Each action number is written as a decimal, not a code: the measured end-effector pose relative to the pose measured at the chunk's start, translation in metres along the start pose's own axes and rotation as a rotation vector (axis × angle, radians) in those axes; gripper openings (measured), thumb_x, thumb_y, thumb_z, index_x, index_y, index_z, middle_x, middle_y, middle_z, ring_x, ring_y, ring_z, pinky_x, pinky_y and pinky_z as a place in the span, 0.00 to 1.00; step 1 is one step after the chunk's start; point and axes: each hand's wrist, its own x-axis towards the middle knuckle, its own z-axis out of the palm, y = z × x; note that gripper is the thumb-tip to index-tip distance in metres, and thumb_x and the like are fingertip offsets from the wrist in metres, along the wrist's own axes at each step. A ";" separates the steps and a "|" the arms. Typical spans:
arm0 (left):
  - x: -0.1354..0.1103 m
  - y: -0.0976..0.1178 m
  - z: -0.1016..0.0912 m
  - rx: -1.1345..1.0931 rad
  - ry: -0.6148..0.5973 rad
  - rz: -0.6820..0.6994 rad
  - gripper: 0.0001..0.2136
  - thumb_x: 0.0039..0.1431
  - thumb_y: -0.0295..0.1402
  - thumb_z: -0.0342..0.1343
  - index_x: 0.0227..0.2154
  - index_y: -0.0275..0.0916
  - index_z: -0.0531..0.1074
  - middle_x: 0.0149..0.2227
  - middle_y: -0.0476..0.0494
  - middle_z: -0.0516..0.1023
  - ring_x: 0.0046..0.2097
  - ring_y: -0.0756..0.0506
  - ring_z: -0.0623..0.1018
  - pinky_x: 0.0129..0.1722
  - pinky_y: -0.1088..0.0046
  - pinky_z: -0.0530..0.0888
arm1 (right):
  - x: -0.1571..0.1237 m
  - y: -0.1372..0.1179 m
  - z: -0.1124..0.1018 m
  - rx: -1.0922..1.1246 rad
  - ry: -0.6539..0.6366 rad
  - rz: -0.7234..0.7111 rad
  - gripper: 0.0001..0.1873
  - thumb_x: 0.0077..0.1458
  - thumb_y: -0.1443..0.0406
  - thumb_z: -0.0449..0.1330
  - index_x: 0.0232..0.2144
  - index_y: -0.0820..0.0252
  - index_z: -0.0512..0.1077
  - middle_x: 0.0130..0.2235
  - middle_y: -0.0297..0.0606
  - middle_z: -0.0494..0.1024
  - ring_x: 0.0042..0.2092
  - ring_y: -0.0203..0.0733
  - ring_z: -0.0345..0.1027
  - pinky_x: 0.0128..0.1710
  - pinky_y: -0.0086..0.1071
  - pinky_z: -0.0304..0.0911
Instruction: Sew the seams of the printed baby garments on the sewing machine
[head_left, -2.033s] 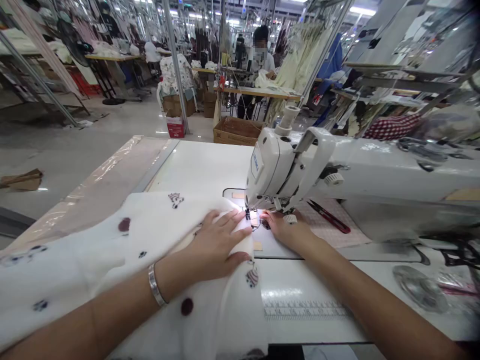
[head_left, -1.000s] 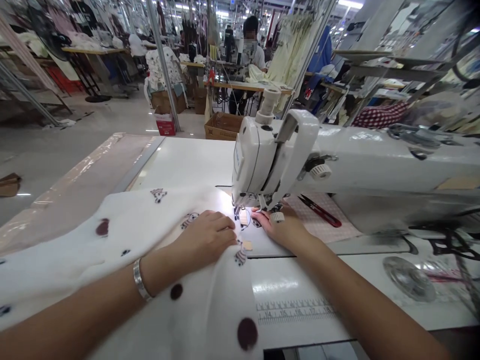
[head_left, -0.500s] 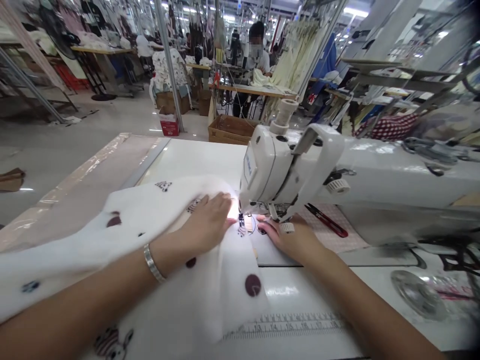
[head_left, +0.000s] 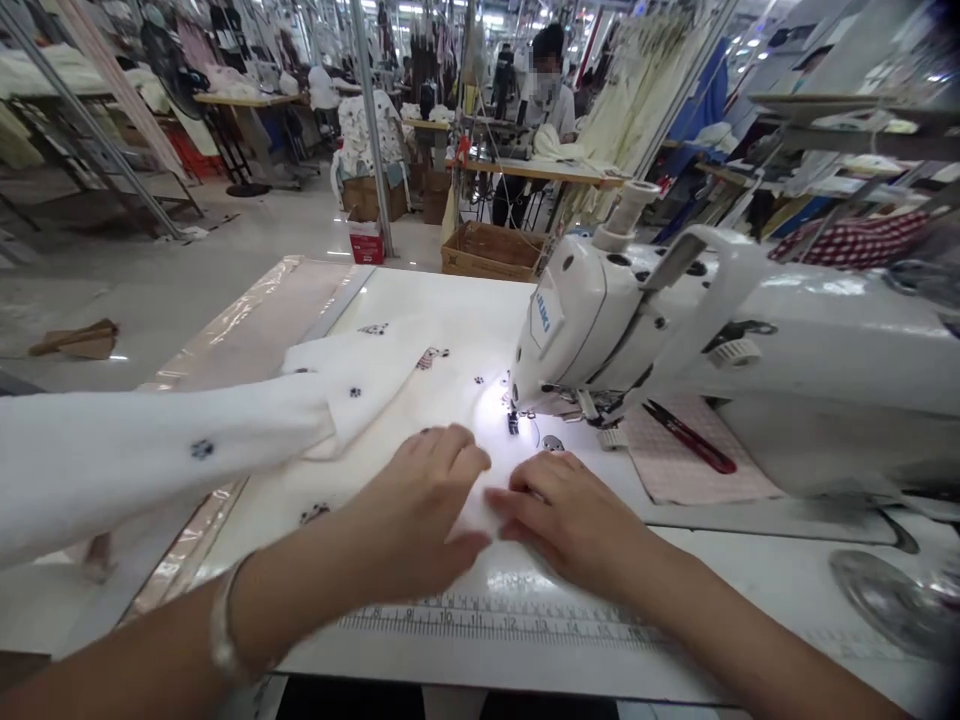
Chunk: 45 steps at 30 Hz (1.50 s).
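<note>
White fabric (head_left: 397,400) with paw and striped-animal prints lies across the sewing table, its edge under the lit presser foot (head_left: 513,422) of a white sewing machine (head_left: 574,310). My left hand (head_left: 427,505), with a bracelet at the wrist, is curled on the fabric in front of the foot, thumb toward me. Opposite it my right hand (head_left: 566,510) pinches the fabric's near edge, fingertips close to the left hand's. Slight blur softens both sets of fingertips.
Red-handled thread snips (head_left: 690,438) lie on a pink checked cloth (head_left: 660,470) right of the needle. A printed ruler (head_left: 517,625) runs along the table's front. Beyond the table are a cardboard box (head_left: 491,250) and a person (head_left: 551,100) seated at another table.
The fabric has shifted left and away, uncovering the ruler. Both hands have come nearer to me and closer together, the right one leaving the machine's needle area. The view has turned slightly left.
</note>
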 end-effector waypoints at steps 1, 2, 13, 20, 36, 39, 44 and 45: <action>-0.014 0.005 0.004 -0.012 -0.002 0.011 0.13 0.53 0.29 0.53 0.42 0.36 0.63 0.45 0.38 0.67 0.43 0.40 0.67 0.45 0.55 0.69 | 0.001 -0.003 0.000 -0.006 -0.034 0.015 0.14 0.62 0.59 0.54 0.47 0.57 0.69 0.35 0.39 0.69 0.38 0.43 0.61 0.42 0.40 0.57; -0.024 0.008 0.008 -0.008 0.013 0.011 0.12 0.51 0.26 0.51 0.41 0.36 0.64 0.44 0.38 0.67 0.43 0.41 0.67 0.47 0.53 0.67 | 0.001 -0.008 -0.001 -0.013 -0.061 0.021 0.18 0.60 0.54 0.55 0.49 0.56 0.68 0.35 0.39 0.69 0.38 0.44 0.61 0.43 0.42 0.57; -0.012 -0.004 0.019 0.130 0.203 0.104 0.10 0.63 0.29 0.44 0.27 0.35 0.66 0.30 0.43 0.68 0.33 0.45 0.65 0.39 0.60 0.69 | -0.022 -0.051 -0.014 0.454 -0.123 -0.184 0.16 0.59 0.51 0.56 0.32 0.55 0.74 0.29 0.32 0.67 0.33 0.36 0.60 0.39 0.34 0.55; -0.020 -0.003 0.022 0.014 0.118 0.058 0.03 0.56 0.26 0.54 0.28 0.35 0.66 0.34 0.43 0.70 0.36 0.44 0.68 0.38 0.63 0.69 | -0.006 -0.027 -0.017 0.254 0.232 -0.053 0.16 0.63 0.56 0.51 0.35 0.59 0.73 0.35 0.41 0.75 0.39 0.41 0.67 0.40 0.38 0.63; -0.018 -0.012 0.010 -0.142 0.174 -0.030 0.08 0.63 0.34 0.48 0.31 0.37 0.68 0.32 0.45 0.73 0.34 0.46 0.72 0.34 0.68 0.70 | -0.029 -0.075 0.029 0.049 0.005 -0.401 0.19 0.60 0.65 0.56 0.54 0.62 0.66 0.59 0.48 0.65 0.62 0.53 0.55 0.59 0.45 0.57; -0.019 -0.004 0.019 0.038 0.168 0.090 0.08 0.62 0.30 0.49 0.28 0.35 0.67 0.30 0.43 0.71 0.35 0.44 0.70 0.37 0.63 0.70 | -0.027 -0.077 0.014 0.202 -0.032 -0.460 0.12 0.64 0.63 0.52 0.48 0.54 0.70 0.53 0.29 0.74 0.58 0.37 0.62 0.62 0.36 0.53; -0.025 -0.002 0.030 0.175 0.158 0.165 0.05 0.58 0.23 0.52 0.27 0.35 0.68 0.35 0.41 0.72 0.38 0.42 0.71 0.40 0.60 0.71 | -0.016 -0.047 -0.016 0.262 0.106 -0.127 0.12 0.63 0.69 0.49 0.40 0.59 0.73 0.38 0.39 0.78 0.42 0.39 0.70 0.45 0.35 0.66; -0.026 -0.001 0.028 0.171 0.138 0.157 0.04 0.58 0.24 0.53 0.27 0.35 0.69 0.35 0.41 0.72 0.39 0.42 0.71 0.41 0.60 0.72 | -0.012 -0.037 -0.016 0.213 0.148 -0.096 0.12 0.62 0.69 0.49 0.40 0.60 0.73 0.36 0.41 0.78 0.40 0.40 0.69 0.41 0.36 0.66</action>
